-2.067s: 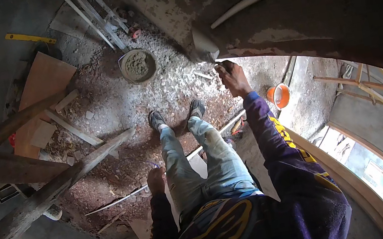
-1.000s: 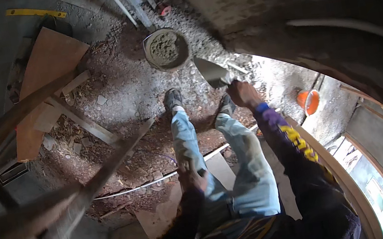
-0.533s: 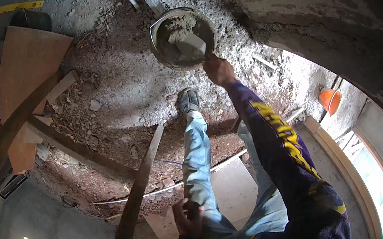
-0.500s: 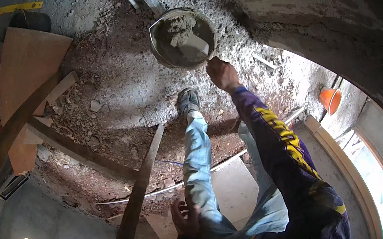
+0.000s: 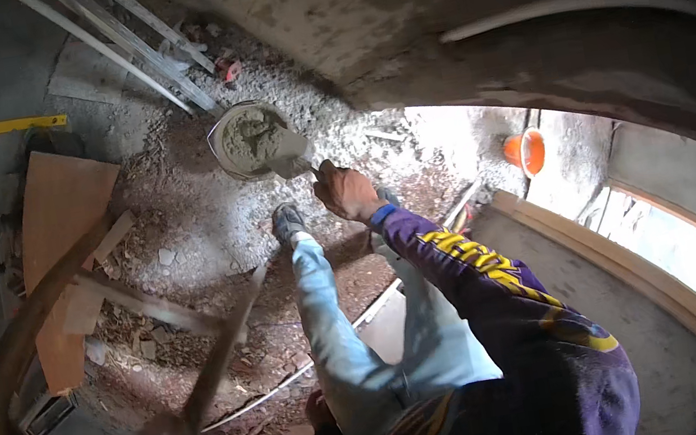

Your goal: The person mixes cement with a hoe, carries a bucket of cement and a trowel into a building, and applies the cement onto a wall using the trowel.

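My right hand (image 5: 347,191) grips the handle of a trowel (image 5: 290,156). Its flat blade lies over the near rim of a round metal pan (image 5: 222,155) filled with grey mortar (image 5: 249,137). The pan rests on rubble-strewn ground just beyond my feet. My left hand (image 5: 317,409) is low in the view, pressed against my left thigh near the knee, partly hidden by my jeans. It holds nothing that I can see.
A rough plastered wall (image 5: 425,14) rises at the right. Metal bars (image 5: 130,47) lie beyond the pan. A wooden board (image 5: 58,227) and a yellow level (image 5: 13,127) lie at the left. An orange bucket (image 5: 526,151) stands at the right. Blurred wooden poles (image 5: 118,372) cross the lower left.
My right hand has drawn the trowel from the middle of the mortar pan back to its near rim. The view has shifted, with the pan now further off.
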The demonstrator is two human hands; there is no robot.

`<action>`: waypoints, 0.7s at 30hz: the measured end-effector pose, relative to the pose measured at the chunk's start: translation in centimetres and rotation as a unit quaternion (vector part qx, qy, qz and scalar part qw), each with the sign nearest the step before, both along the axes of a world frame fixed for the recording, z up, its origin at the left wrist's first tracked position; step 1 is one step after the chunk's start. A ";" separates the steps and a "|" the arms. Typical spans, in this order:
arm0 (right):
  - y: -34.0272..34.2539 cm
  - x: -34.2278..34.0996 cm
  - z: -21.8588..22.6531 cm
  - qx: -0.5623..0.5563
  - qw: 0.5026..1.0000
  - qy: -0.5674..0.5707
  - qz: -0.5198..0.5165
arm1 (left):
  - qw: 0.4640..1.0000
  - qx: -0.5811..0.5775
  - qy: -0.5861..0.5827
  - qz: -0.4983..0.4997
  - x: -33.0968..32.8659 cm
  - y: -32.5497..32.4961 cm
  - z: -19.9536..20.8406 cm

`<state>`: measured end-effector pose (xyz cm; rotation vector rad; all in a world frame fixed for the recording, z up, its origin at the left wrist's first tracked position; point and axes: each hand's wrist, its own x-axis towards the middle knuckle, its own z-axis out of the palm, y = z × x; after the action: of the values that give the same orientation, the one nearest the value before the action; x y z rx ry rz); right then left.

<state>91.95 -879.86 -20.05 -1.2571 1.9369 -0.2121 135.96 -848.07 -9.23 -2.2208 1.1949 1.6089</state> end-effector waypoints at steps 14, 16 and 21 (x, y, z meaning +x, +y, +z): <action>9.1 -11.3 30.5 0.139 0.901 -0.409 -0.037 | 0.981 -0.104 0.064 0.147 -14.3 -3.0 6.6; 6.9 -15.0 30.1 0.062 0.927 -0.370 -0.007 | 0.961 -0.132 0.095 0.225 -14.8 -1.7 6.5; 6.0 -21.7 37.0 0.001 0.916 -0.347 -0.202 | 0.944 -0.054 0.092 0.314 -14.5 3.4 6.6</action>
<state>70.29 -873.90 16.97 -0.6253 1.5276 -0.7587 121.46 -844.69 -2.61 -2.7582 0.6362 2.0433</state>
